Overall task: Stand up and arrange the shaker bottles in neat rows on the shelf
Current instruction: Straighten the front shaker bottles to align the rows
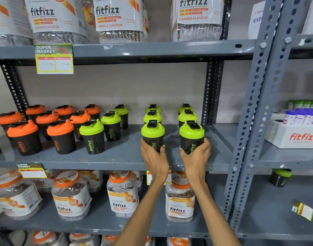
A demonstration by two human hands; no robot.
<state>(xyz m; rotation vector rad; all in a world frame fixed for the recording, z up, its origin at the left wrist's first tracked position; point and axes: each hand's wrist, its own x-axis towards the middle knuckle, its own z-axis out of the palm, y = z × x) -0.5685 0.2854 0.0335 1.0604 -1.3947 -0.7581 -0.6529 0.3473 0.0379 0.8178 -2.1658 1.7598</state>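
Black shaker bottles stand upright in rows on the grey middle shelf (116,157). Orange-lidded shakers (22,135) fill the left part, green-lidded shakers (91,135) stand in the middle. On the right are two straight rows of three green-lidded shakers. My left hand (154,160) wraps the base of the front shaker (153,134) of the left row. My right hand (196,157) grips the base of the front shaker (191,134) of the right row. Both shakers rest on the shelf near its front edge.
Large fitfizz jars (116,16) fill the shelf above, smaller jars (123,194) the shelf below. A slotted steel post (257,107) bounds the shelf on the right. Beyond it lie a white fitfizz box (294,137) and one tipped green-lidded shaker (280,177) lower down.
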